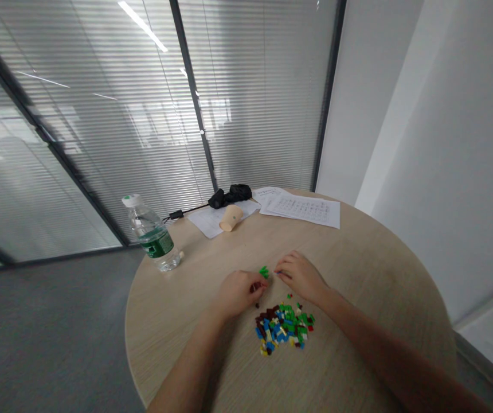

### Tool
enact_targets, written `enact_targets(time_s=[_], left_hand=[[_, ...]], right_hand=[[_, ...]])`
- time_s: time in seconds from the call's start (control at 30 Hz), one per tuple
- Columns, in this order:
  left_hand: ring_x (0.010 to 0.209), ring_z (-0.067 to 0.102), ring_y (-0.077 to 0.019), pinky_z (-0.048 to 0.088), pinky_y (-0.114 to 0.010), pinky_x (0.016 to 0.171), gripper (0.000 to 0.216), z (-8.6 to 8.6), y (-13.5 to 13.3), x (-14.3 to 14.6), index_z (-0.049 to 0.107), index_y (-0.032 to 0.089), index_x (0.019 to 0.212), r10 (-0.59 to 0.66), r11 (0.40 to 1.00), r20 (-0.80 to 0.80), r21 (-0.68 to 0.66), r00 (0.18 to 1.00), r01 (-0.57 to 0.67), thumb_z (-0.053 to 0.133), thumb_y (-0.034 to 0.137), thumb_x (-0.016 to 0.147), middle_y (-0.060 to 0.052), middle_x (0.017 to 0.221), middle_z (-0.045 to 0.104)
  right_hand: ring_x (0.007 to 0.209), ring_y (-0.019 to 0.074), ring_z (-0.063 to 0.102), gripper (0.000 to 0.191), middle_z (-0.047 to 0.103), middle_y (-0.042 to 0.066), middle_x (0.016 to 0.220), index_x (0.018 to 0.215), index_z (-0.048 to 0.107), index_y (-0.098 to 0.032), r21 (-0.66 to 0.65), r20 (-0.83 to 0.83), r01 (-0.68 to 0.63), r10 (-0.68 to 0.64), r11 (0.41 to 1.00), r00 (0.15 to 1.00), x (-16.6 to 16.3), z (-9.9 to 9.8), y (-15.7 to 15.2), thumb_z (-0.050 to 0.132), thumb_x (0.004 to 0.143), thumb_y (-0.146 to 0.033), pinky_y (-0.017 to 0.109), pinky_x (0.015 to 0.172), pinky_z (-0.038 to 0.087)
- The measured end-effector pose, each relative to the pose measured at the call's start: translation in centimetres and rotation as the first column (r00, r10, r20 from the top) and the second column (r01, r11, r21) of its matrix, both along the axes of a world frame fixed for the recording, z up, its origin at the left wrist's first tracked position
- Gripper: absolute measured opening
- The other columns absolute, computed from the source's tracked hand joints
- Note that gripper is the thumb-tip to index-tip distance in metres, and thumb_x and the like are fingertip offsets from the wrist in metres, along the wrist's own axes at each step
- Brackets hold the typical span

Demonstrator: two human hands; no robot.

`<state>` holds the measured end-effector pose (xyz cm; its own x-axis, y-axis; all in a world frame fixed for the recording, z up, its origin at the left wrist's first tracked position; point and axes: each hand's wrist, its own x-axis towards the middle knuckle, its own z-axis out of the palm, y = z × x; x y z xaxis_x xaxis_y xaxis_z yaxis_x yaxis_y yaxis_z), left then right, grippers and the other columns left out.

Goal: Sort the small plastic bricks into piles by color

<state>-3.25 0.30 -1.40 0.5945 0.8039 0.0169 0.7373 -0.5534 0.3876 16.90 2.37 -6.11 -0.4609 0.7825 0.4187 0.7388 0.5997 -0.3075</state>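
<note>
Beyond the toy-brick pile (284, 327), a likely light, stiff green piece (264, 272), best edge-pinched, is being flanked by left hand (238, 291), right hand (301, 276); grasps indiscernible.

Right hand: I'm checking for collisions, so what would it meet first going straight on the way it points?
Most likely the green piece by the left hand, across a narrow gap from the right hand; depth is unclear, so it might touch the left hand first.
</note>
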Motion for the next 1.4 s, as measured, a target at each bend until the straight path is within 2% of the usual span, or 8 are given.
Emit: enact_targets(time_s=[0.17,0.27,0.43,0.6,0.87,1.03,1.23,1.4], left_hand=[[0.063,0.057,-0.012,0.036,-0.02,0.06,0.02,0.3,0.0,-0.5,0.068,0.02,0.081,0.019,1.0,-0.022,0.009,1.0,-0.019,0.049,0.018,0.074,0.0,0.074,0.067],[0.061,0.056,-0.0115,0.036,-0.02,0.058,0.018,0.7,-0.1,-0.9,0.067,0.019,0.077,0.009,0.999,-0.025,-0.053,1.0,-0.01,0.051,0.017,0.071,0.0,0.07,0.066],[0.06,0.055,-0.0118,0.036,-0.019,0.054,0.015,0.8,-0.3,-1.2,0.067,0.018,0.077,-0.016,0.984,-0.048,-0.176,0.999,0.007,0.056,0.021,0.067,0.001,0.068,0.063],[0.06,0.054,-0.0116,0.037,-0.019,0.055,0.015,0.4,-0.2,-1.2,0.066,0.018,0.077,-0.033,0.983,-0.046,-0.181,0.998,0.025,0.058,0.019,0.065,0.002,0.068,0.062],[0.059,0.052,-0.0111,0.037,-0.02,0.056,0.01,0.3,-0.2,-1.0,0.065,0.018,0.075,-0.051,0.984,-0.004,-0.174,0.999,0.05,0.057,0.019,0.068,0.002,0.067,0.061],[0.06,0.053,-0.0113,0.037,-0.02,0.058,0.011,0.2,-0.3,-0.9,0.065,0.017,0.075,-0.051,0.986,0.012,-0.158,0.999,0.052,0.056,0.019,0.069,0.001,0.068,0.061],[0.062,0.054,-0.0113,0.038,-0.019,0.059,0.012,0.1,-0.3,-0.7,0.064,0.017,0.077,-0.059,0.985,0.052,-0.158,0.997,0.067,0.054,0.021,0.072,0.0,0.072,0.061],[0.068,0.055,-0.0127,0.04,-0.02,0.063,0.016,0.2,-0.1,-0.5,0.064,0.016,0.08,-0.011,0.994,0.06,-0.111,0.998,0.017,0.049,0.016,0.075,-0.002,0.078,0.062]], right_hand=[[0.092,0.0196,0.053,0.01,0.068,0.006,0.089,0.085,0.07,-0.018,0.017,-0.031,0.015,-0.014,1.0,0.999,0.0,0.3,0.0,0.062,0.08,-0.014,0.033,0.085,0.04],[0.092,0.0193,0.054,0.012,0.067,0.006,0.09,0.087,0.07,-0.018,0.002,-0.072,0.057,-0.057,0.998,0.996,0.7,0.5,0.1,0.061,0.08,-0.014,0.032,0.085,0.041],[0.089,0.0192,0.058,0.023,0.066,0.01,0.096,0.095,0.069,-0.013,-0.128,-0.064,0.157,-0.166,0.979,0.984,2.8,0.5,0.3,0.058,0.075,-0.008,0.031,0.082,0.044],[0.082,0.0168,0.06,0.029,0.066,0.009,0.096,0.095,0.069,-0.014,-0.211,-0.057,0.125,-0.14,0.969,0.989,3.7,0.6,0.3,0.055,0.072,-0.006,0.027,0.075,0.045],[0.087,0.0175,0.059,0.026,0.067,0.009,0.094,0.092,0.07,-0.015,-0.191,-0.067,0.103,-0.117,0.976,0.991,3.4,0.0,0.5,0.054,0.074,-0.005,0.027,0.079,0.044],[0.083,0.0164,0.06,0.021,0.066,0.008,0.096,0.095,0.07,-0.015,-0.213,-0.098,0.082,-0.105,0.974,0.99,3.1,0.0,0.3,0.058,0.078,-0.012,0.026,0.076,0.045],[0.084,0.0167,0.059,0.016,0.066,0.008,0.092,0.088,0.071,-0.015,-0.189,-0.088,0.084,-0.102,0.978,0.991,3.1,-0.3,0.5,0.057,0.08,-0.012,0.027,0.078,0.044],[0.09,0.0187,0.056,0.015,0.067,0.007,0.093,0.09,0.071,-0.017,-0.074,-0.077,0.051,-0.056,0.996,0.995,2.7,-0.3,0.4,0.059,0.081,-0.015,0.032,0.084,0.042]])
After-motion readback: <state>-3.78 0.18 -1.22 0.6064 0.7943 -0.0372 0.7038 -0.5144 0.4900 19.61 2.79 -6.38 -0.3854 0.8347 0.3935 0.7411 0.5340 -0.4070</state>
